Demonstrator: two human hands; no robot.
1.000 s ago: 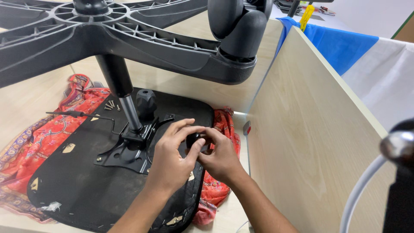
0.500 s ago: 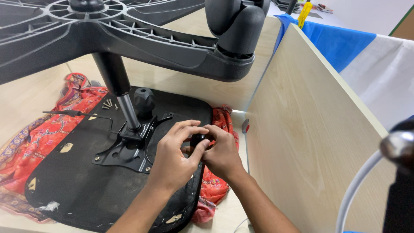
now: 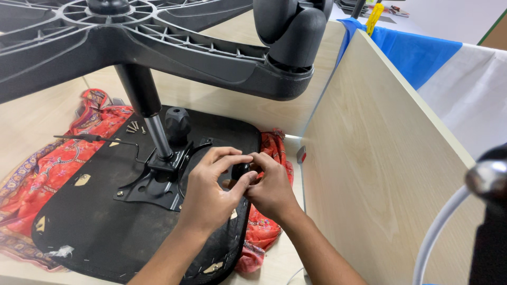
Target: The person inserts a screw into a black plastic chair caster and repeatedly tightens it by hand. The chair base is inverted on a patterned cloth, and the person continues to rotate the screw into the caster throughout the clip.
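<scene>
An office chair lies upside down: its black seat underside (image 3: 105, 232) faces up, with a metal mounting plate (image 3: 158, 184), a gas-lift column (image 3: 142, 100) and the five-star wheel base (image 3: 158, 42) overhead. My left hand (image 3: 211, 195) and my right hand (image 3: 269, 190) meet over the seat's right edge, fingers pinched together around a small black part (image 3: 241, 170), mostly hidden by the fingers. A round black knob (image 3: 178, 122) stands just behind the plate.
A red patterned cloth (image 3: 53, 158) lies under the seat. Loose screws (image 3: 132, 127) and a thin metal lever (image 3: 95, 139) rest near the column. A light wooden partition (image 3: 380, 158) rises close on the right. A castor wheel (image 3: 296, 26) hangs above.
Both hands stay at the same spot on the seat's right edge; the fingers have shifted slightly around the small black part. The view has tilted a little.
</scene>
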